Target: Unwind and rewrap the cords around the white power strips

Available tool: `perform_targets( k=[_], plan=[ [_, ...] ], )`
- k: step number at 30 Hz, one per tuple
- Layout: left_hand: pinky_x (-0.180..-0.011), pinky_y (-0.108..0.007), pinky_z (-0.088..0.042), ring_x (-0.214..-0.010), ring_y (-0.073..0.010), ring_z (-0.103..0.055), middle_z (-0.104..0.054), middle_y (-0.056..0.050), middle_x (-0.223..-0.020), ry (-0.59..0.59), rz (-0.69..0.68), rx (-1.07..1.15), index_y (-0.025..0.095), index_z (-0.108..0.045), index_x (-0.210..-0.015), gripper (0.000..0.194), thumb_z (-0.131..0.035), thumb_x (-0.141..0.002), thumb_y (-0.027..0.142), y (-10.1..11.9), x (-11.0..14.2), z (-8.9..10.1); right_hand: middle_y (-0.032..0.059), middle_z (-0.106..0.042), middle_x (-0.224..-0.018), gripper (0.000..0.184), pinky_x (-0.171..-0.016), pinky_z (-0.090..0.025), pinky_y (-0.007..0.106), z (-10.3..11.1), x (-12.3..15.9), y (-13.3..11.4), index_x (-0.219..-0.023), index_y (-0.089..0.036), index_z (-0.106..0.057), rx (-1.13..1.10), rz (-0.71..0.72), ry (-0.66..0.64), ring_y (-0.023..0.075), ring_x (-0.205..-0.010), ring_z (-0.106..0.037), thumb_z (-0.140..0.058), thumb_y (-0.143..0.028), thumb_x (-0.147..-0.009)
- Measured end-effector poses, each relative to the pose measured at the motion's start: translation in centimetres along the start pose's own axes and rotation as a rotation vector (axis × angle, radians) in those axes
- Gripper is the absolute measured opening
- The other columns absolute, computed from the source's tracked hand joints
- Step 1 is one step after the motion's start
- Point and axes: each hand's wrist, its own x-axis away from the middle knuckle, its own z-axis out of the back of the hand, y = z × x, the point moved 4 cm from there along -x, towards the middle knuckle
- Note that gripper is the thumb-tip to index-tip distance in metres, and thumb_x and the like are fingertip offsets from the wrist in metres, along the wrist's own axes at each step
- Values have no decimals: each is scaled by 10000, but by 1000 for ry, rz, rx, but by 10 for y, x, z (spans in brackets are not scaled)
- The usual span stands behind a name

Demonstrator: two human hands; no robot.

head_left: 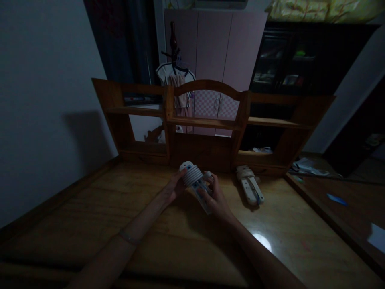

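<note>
A white power strip [192,176] with blue-marked sockets is held tilted over the wooden desk top, its white cord wound in several turns round its upper half. My left hand [177,184] is closed on the strip's upper left side, against the coils. Along the lower right side, my right hand [217,197] grips the strip, thumb on its face. By the right fingertips is the cord's plug end [208,176], partly covered by the fingers. To the right on the desk lies a second white power strip [251,188], its own cord wrapped round its upper end.
The wooden desk [144,241] has a raised shelf unit [207,124] along its back edge. A wall [45,100] stands at the left. Beyond the shelf are a pink wardrobe [210,48] and hanging clothes [177,76]. A blue packet [337,199] lies at the right.
</note>
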Motion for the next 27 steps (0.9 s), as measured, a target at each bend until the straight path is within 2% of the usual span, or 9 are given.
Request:
perform_targets(
  k=[4, 9, 11, 14, 18, 21, 24, 27],
  plan=[
    [-934, -348, -494, -1150, -246, -552, -575, -103, -1263, -57, 57, 13, 186, -553, -1240, 491, -647, -817, 416, -3, 3, -3, 72, -511, -1291, 598, -961, -434, 378, -1, -1, 2, -1379, -271, -279, 5, 30, 13, 224, -1127, -535, -585, -283, -865],
    [-903, -380, -511, -1144, -276, -553, -579, -130, -1251, -100, 88, 69, 167, -567, -1224, 681, -505, -788, 686, 0, 3, -7, 76, -506, -1296, 587, -952, -439, 384, -1, -1, 3, -1382, -275, -275, 49, 19, 17, 226, -1112, -542, -571, -299, -876],
    [-870, -388, -525, -1100, -274, -580, -594, -130, -1229, -93, 98, 77, 174, -573, -1218, 710, -475, -777, 722, 0, 3, -8, 77, -507, -1294, 578, -940, -447, 384, 0, -1, 3, -1379, -278, -276, 46, 15, 19, 227, -1107, -544, -566, -304, -880],
    [-858, -370, -529, -1066, -253, -598, -605, -108, -1219, -87, 79, 65, 189, -589, -1199, 626, -512, -800, 665, -1, 2, -8, 84, -509, -1292, 578, -943, -445, 388, 0, -1, 4, -1376, -270, -281, 54, 27, 30, 229, -1107, -545, -570, -299, -876],
    [-911, -312, -504, -1103, -221, -581, -597, -85, -1242, -63, 50, 53, 185, -596, -1188, 482, -607, -824, 500, -5, 1, -6, 87, -507, -1297, 588, -959, -434, 380, -1, -2, 5, -1383, -263, -266, 40, 39, 32, 222, -1118, -543, -566, -296, -879],
    [-917, -307, -499, -1099, -216, -583, -592, -86, -1251, -64, 60, 34, 182, -581, -1210, 450, -641, -822, 403, -8, 0, -3, 88, -505, -1300, 594, -958, -436, 377, 0, -2, 5, -1381, -263, -260, 28, 38, 26, 222, -1123, -541, -572, -317, -878],
    [-936, -308, -490, -1124, -216, -568, -573, -87, -1278, -80, 43, 43, 174, -577, -1215, 444, -642, -824, 374, -9, 0, -1, 85, -520, -1280, 592, -951, -440, 380, 1, -3, 6, -1372, -262, -271, 31, 26, 30, 223, -1108, -548, -582, -322, -873],
    [-920, -311, -501, -1122, -221, -565, -569, -93, -1282, -46, 51, 38, 165, -587, -1199, 436, -647, -820, 372, -11, -2, 3, 81, -529, -1269, 579, -949, -441, 378, 1, -2, 6, -1365, -262, -278, 21, 23, 22, 222, -1099, -552, -581, -313, -874]
  ],
)
